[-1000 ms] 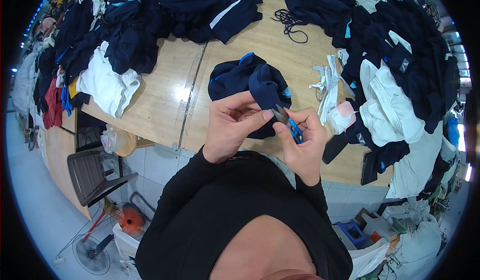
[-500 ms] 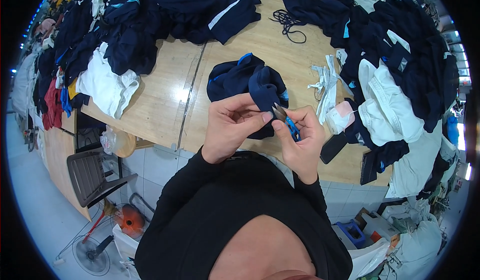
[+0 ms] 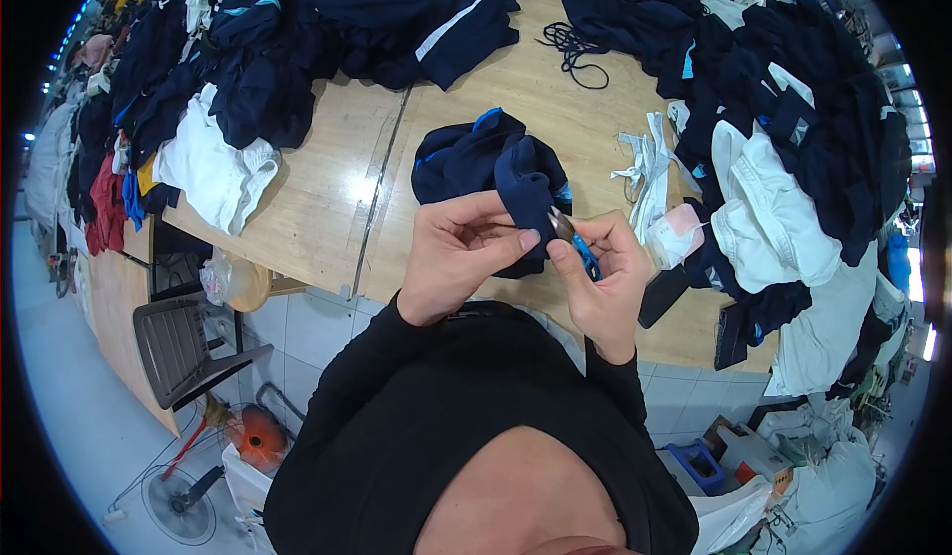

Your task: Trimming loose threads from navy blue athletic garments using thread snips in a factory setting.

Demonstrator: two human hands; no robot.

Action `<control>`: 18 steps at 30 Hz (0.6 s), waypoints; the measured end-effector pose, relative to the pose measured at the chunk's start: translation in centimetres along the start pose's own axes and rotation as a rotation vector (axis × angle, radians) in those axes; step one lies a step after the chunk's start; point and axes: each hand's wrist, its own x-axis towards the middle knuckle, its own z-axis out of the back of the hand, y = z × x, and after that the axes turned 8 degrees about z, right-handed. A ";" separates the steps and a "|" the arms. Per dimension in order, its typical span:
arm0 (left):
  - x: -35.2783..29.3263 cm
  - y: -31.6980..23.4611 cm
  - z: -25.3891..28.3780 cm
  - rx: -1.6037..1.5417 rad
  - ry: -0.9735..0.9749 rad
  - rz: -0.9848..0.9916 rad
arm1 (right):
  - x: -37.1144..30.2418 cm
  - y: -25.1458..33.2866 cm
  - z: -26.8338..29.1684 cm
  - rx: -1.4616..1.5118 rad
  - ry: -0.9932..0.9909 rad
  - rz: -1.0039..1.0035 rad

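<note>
A dark navy garment [image 3: 456,158] with light blue trim lies bunched on the wooden table in front of me. My left hand [image 3: 464,247] pinches a folded band of it between thumb and fingers, lifting that edge toward me. In my right hand [image 3: 605,277] are small thread snips [image 3: 587,257] with blue handles, gripped between thumb and fingers. Their short metal blades point up and left, beside the edge of the held band. Whether the blade tips touch the cloth I cannot tell.
Navy garments [image 3: 337,19] and a white garment [image 3: 213,163] are heaped at the left. More navy and white clothes [image 3: 773,208] pile up at the right, near white strips [image 3: 650,173], a dark phone-like slab [image 3: 662,295] and a black cord [image 3: 575,54]. A chair [image 3: 183,347] stands lower left.
My right hand with the snips has shifted slightly right and down, and the blades look closer together. My left hand keeps its hold on the garment, almost unmoved.
</note>
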 end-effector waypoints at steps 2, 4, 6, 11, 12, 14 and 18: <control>0.1 0.2 0.2 -0.013 -0.013 0.004 | 0.1 -0.4 -0.1 0.014 0.036 0.001; -0.4 0.9 1.1 -0.027 -0.026 0.009 | -0.2 -0.9 0.1 0.028 0.071 0.001; -1.6 1.5 3.6 -0.136 0.075 -0.133 | -0.2 -1.5 1.8 0.180 -0.126 -0.014; -4.3 3.1 11.4 -0.171 -0.438 0.105 | 0.2 -4.6 9.2 0.301 -0.345 -0.054; -4.2 4.6 13.5 -0.172 -0.455 0.111 | 0.1 -6.8 10.8 -0.062 -0.290 -0.040; -4.8 7.1 17.3 -0.264 -0.316 0.258 | -0.7 -9.2 10.4 -0.412 -0.205 -0.030; -5.8 7.7 15.2 -0.374 -0.356 0.343 | -2.7 -11.3 5.4 -0.134 0.186 -0.362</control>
